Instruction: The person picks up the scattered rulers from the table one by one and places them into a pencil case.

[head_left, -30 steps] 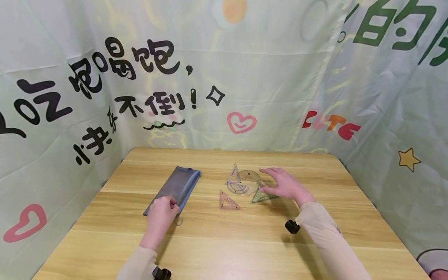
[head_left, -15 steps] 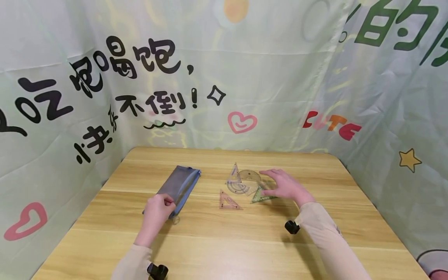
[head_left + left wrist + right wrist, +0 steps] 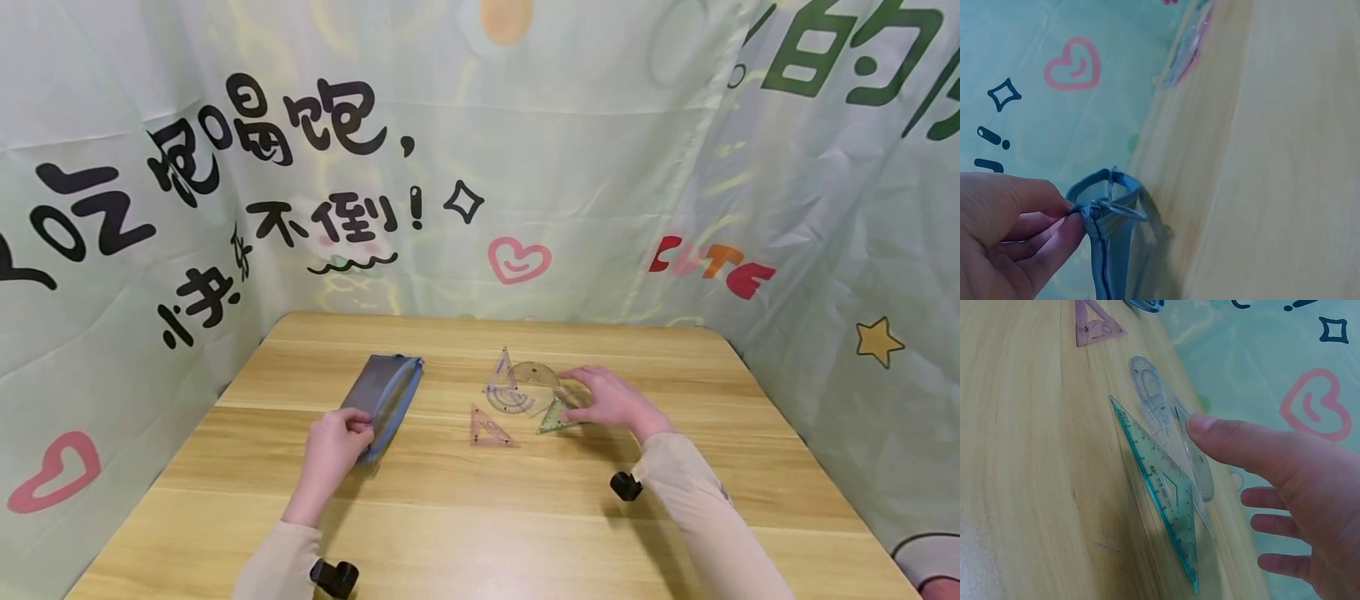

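My left hand (image 3: 333,446) pinches the edge of a dark mesh zip pouch (image 3: 378,379) with blue trim. In the left wrist view, thumb and fingers hold the pouch's blue zip edge (image 3: 1107,250), and its mouth gapes. Over the geometry tools my right hand (image 3: 609,396) hovers with spread fingers, holding nothing. Nearest to it lies a green set square (image 3: 553,417), partly hidden by the hand in the head view. Beside that are a smoky protractor (image 3: 534,373), a clear protractor (image 3: 508,402) and a purplish set square (image 3: 498,371), overlapping. A pink set square (image 3: 487,431) lies apart, nearer me.
Everything lies on a wooden table (image 3: 480,517). A printed fabric curtain (image 3: 585,183) stands behind it and along both sides. Black wrist cameras show at both sleeves.
My left hand has shifted slightly left with the pouch's edge, and the pouch's mouth has spread wider. The right hand stays almost still above the tools.
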The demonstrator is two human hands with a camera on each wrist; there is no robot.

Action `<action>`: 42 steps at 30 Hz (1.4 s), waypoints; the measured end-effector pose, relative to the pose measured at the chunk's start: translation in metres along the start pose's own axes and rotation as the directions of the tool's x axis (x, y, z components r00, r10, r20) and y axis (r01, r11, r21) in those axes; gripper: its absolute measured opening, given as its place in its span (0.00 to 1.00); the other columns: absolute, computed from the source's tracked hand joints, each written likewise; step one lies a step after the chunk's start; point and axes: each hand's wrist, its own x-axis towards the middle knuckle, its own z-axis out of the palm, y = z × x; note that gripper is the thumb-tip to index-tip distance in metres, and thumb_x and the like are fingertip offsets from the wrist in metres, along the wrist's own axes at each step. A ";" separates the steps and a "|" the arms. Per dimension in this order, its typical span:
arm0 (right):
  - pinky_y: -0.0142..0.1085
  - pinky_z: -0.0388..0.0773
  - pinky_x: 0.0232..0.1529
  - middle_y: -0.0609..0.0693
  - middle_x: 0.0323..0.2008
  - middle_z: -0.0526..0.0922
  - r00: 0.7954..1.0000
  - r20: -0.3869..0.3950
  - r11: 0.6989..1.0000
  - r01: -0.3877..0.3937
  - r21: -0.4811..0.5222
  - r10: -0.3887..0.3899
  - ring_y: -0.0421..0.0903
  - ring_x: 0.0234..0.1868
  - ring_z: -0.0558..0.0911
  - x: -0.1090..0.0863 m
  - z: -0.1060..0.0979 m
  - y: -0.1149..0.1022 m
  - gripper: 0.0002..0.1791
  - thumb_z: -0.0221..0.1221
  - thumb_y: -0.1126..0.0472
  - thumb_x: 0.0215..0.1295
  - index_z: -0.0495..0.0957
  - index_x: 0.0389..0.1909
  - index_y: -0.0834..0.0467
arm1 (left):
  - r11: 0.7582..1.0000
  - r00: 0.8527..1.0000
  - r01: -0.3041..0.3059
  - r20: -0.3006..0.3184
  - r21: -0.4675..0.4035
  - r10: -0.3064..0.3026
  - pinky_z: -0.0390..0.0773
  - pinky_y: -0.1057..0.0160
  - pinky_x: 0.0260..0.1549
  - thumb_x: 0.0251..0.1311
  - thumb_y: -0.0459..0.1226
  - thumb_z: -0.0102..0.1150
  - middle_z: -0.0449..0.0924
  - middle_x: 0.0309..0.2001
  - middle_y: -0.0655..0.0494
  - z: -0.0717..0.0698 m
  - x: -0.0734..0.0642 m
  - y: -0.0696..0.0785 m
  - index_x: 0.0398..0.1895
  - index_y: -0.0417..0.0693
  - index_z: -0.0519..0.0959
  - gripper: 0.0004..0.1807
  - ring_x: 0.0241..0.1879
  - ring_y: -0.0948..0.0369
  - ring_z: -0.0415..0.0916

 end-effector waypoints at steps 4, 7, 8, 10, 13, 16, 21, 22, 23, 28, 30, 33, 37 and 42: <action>0.68 0.63 0.68 0.62 0.70 0.67 1.000 0.015 1.000 -0.003 0.012 0.003 0.67 0.71 0.64 -0.001 0.001 -0.001 0.46 0.68 0.39 0.53 0.66 0.71 0.54 | 0.998 0.999 0.032 0.008 -0.058 -0.032 0.74 0.73 0.24 0.49 0.28 0.62 0.85 0.27 0.48 -0.002 0.002 0.003 0.36 0.34 0.86 0.11 0.24 0.64 0.76; 0.68 0.63 0.68 0.62 0.70 0.67 1.000 0.025 1.000 0.002 0.009 -0.002 0.66 0.71 0.64 -0.001 0.001 0.000 0.47 0.69 0.39 0.53 0.66 0.71 0.55 | 0.991 0.998 0.064 0.030 -0.118 -0.061 0.78 0.74 0.23 0.51 0.27 0.61 0.85 0.28 0.46 -0.004 0.003 0.004 0.40 0.32 0.85 0.12 0.24 0.65 0.78; 0.68 0.63 0.68 0.62 0.70 0.68 1.000 0.030 1.000 0.002 0.008 -0.002 0.66 0.71 0.64 -0.001 0.002 0.000 0.47 0.69 0.39 0.53 0.66 0.71 0.55 | 0.988 0.997 0.073 0.039 -0.136 -0.069 0.79 0.74 0.23 0.52 0.27 0.61 0.85 0.29 0.45 -0.005 0.003 0.004 0.41 0.31 0.85 0.13 0.24 0.65 0.79; 0.68 0.63 0.68 0.62 0.69 0.69 0.999 0.034 1.000 0.007 0.008 -0.007 0.67 0.71 0.65 -0.001 0.002 0.001 0.47 0.69 0.40 0.52 0.67 0.70 0.55 | 0.982 0.996 0.085 0.053 -0.167 -0.077 0.80 0.75 0.23 0.53 0.27 0.60 0.85 0.30 0.44 -0.006 0.003 0.004 0.43 0.31 0.84 0.14 0.23 0.64 0.80; 0.68 0.66 0.66 0.62 0.66 0.72 0.999 0.041 1.000 0.018 0.010 -0.018 0.67 0.69 0.67 0.000 0.003 0.001 0.47 0.70 0.41 0.52 0.67 0.70 0.56 | 0.975 0.995 0.092 0.062 -0.201 -0.081 0.80 0.76 0.23 0.54 0.27 0.60 0.84 0.31 0.43 -0.008 0.003 0.005 0.45 0.31 0.84 0.15 0.24 0.64 0.80; 0.67 0.69 0.63 0.61 0.63 0.74 0.999 0.046 1.000 0.022 0.017 -0.023 0.65 0.66 0.70 -0.001 0.004 0.001 0.46 0.71 0.42 0.51 0.68 0.69 0.56 | 0.968 0.994 0.102 0.067 -0.230 -0.089 0.80 0.77 0.23 0.55 0.27 0.60 0.84 0.31 0.43 -0.010 0.003 0.006 0.46 0.31 0.84 0.15 0.24 0.65 0.79; 0.65 0.72 0.62 0.59 0.61 0.75 0.998 0.055 0.999 0.017 0.030 -0.019 0.62 0.63 0.72 -0.002 0.005 0.001 0.45 0.72 0.44 0.50 0.68 0.69 0.56 | 0.952 0.990 0.134 0.079 -0.275 -0.117 0.82 0.76 0.25 0.56 0.27 0.60 0.84 0.32 0.43 -0.011 0.004 0.008 0.47 0.31 0.83 0.15 0.24 0.67 0.79; 0.64 0.72 0.63 0.59 0.60 0.75 0.998 0.054 0.999 0.014 0.037 -0.016 0.61 0.63 0.72 -0.002 0.006 0.001 0.45 0.72 0.45 0.50 0.69 0.68 0.55 | 0.950 0.989 0.142 0.082 -0.279 -0.124 0.82 0.76 0.25 0.56 0.27 0.60 0.84 0.33 0.43 -0.012 0.004 0.008 0.48 0.32 0.83 0.16 0.24 0.67 0.79; 0.64 0.72 0.62 0.59 0.59 0.76 0.998 0.053 0.999 0.020 0.040 -0.022 0.61 0.62 0.73 -0.002 0.006 0.001 0.44 0.72 0.45 0.50 0.69 0.68 0.56 | 0.948 0.988 0.149 0.085 -0.282 -0.130 0.82 0.76 0.25 0.56 0.27 0.60 0.84 0.33 0.43 -0.012 0.004 0.009 0.48 0.32 0.83 0.16 0.24 0.67 0.79; 0.61 0.76 0.60 0.58 0.53 0.79 0.998 0.043 0.998 0.036 0.053 -0.039 0.57 0.55 0.77 -0.002 0.011 0.002 0.42 0.72 0.47 0.50 0.71 0.65 0.58 | 0.940 0.983 0.174 0.108 -0.295 -0.148 0.84 0.74 0.26 0.56 0.27 0.59 0.84 0.34 0.43 -0.012 0.004 0.011 0.50 0.31 0.82 0.17 0.25 0.67 0.80; 0.58 0.77 0.59 0.57 0.52 0.79 0.999 0.041 0.998 0.033 0.050 -0.035 0.55 0.53 0.79 -0.001 0.013 0.003 0.40 0.72 0.48 0.51 0.72 0.65 0.58 | 0.942 0.983 0.174 0.114 -0.288 -0.147 0.83 0.74 0.26 0.56 0.27 0.59 0.84 0.34 0.43 -0.012 0.003 0.011 0.51 0.31 0.82 0.18 0.24 0.67 0.80; 0.55 0.80 0.57 0.56 0.50 0.81 0.999 0.035 0.998 0.038 0.047 -0.040 0.53 0.51 0.80 0.001 0.016 0.004 0.37 0.71 0.49 0.53 0.74 0.63 0.59 | 0.945 0.982 0.173 0.122 -0.278 -0.144 0.83 0.74 0.26 0.56 0.27 0.58 0.84 0.34 0.43 -0.012 0.003 0.012 0.51 0.31 0.82 0.18 0.24 0.66 0.81; 0.50 0.82 0.51 0.55 0.45 0.81 0.998 0.025 0.997 0.055 0.058 -0.056 0.51 0.46 0.80 0.002 0.018 0.005 0.33 0.71 0.52 0.54 0.76 0.60 0.60 | 0.944 0.981 0.174 0.129 -0.281 -0.142 0.84 0.73 0.27 0.57 0.27 0.58 0.84 0.34 0.44 -0.012 0.003 0.013 0.53 0.31 0.81 0.19 0.24 0.65 0.81; 0.46 0.81 0.47 0.54 0.42 0.81 0.998 0.018 0.996 0.057 0.063 -0.058 0.49 0.43 0.79 0.002 0.019 0.006 0.30 0.71 0.55 0.53 0.77 0.58 0.60 | 0.931 0.980 0.181 0.139 -0.317 -0.144 0.84 0.73 0.28 0.57 0.27 0.57 0.83 0.34 0.43 -0.013 0.004 0.016 0.53 0.31 0.80 0.19 0.25 0.66 0.80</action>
